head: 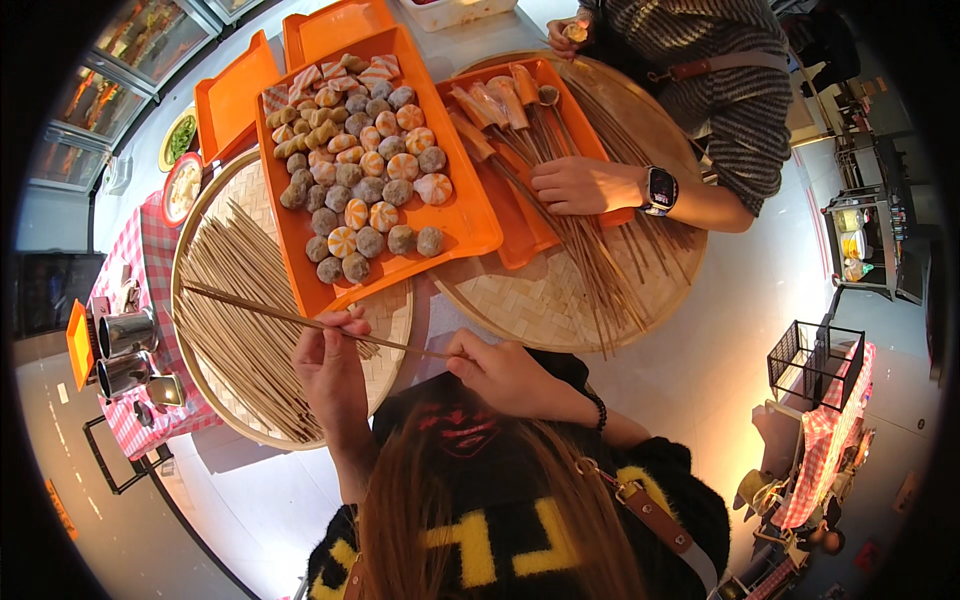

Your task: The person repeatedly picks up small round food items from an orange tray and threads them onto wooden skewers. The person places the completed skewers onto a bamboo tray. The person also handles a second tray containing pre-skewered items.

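Note:
A few thin bamboo skewers [255, 303], possibly just one or two, stretch across in front of me. My left hand [331, 367] pinches them near the middle, and my right hand [501, 373] grips their right end between thumb and fingers. Beneath their left part lies a round woven bamboo tray [394, 315] heaped with loose skewers [247, 322]. Just beyond my hands, an orange plastic tray [469, 232] overlaps that woven tray. It carries rows of grey meatballs [355, 267], orange-and-white striped balls [384, 216], brownish pieces [322, 133] and striped square pieces [379, 69].
Across from me, a person's hand [574, 184] rests on skewers loaded with food [507, 99] in a second orange tray [589, 124], on another woven tray [517, 315]. Their other hand [566, 37] holds a small piece. Metal pots [127, 334] stand on a checkered cloth [161, 259] at left.

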Tool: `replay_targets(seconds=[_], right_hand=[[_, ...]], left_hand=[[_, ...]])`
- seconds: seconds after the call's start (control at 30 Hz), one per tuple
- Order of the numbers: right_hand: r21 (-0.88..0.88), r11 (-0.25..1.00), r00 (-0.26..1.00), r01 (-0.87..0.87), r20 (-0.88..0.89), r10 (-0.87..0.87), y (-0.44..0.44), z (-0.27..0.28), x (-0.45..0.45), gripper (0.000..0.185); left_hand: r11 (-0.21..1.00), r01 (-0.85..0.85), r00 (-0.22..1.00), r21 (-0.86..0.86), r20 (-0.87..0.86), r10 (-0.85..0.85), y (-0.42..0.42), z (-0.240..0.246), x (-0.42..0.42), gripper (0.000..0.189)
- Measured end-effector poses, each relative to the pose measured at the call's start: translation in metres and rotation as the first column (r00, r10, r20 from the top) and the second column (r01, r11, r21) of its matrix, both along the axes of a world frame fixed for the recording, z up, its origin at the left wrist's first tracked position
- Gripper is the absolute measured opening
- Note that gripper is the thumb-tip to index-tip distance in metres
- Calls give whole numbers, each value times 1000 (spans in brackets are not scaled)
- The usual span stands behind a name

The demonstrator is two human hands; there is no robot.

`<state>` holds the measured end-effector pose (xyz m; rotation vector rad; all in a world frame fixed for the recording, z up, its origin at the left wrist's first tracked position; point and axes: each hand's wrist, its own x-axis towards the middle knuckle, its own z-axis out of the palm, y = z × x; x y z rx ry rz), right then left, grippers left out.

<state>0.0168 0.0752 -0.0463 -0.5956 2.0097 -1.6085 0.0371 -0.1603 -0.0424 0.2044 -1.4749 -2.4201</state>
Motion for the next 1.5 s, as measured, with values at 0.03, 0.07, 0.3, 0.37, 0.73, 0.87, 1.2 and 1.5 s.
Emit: replay_targets(seconds=[0.03, 0.07, 0.3, 0.37, 0.73, 0.87, 1.2, 1.5], right_hand=[[21, 1000, 1000, -19, 14, 19, 2, 1, -1, 23], [38, 999, 999, -34, 29, 33, 4, 1, -2, 23], [-69, 997, 991, -36, 124, 45, 4, 6, -4, 22], [-64, 997, 978, -40, 200, 52, 4, 8, -3, 20], [-24, 999, 976, 35, 214, -29, 9, -1, 1, 20], [-54, 997, 967, 52, 252, -37, 10, -5, 2, 24], [-130, 988, 957, 88, 286, -47, 12, -3, 6, 23], [-88, 978, 980, 188, 87, -180, 40, 6, 16, 25]], left_hand=[[1000, 4, 1000, 4, -3, -4, -1, -1, 1, 22], [1000, 5, 1000, 12, -12, -5, -2, -2, 2, 22], [998, 24, 999, 64, -26, -22, -7, -3, 7, 27], [998, 24, 999, 51, -36, -23, -7, -1, 7, 29], [992, 32, 993, -125, 120, -17, 7, 12, 5, 35], [991, 73, 994, -111, 83, -64, 6, 14, 5, 37], [977, 3, 991, -212, 128, 25, 11, 18, 4, 38], [986, 48, 986, -157, 165, -21, 37, 31, -4, 31]])
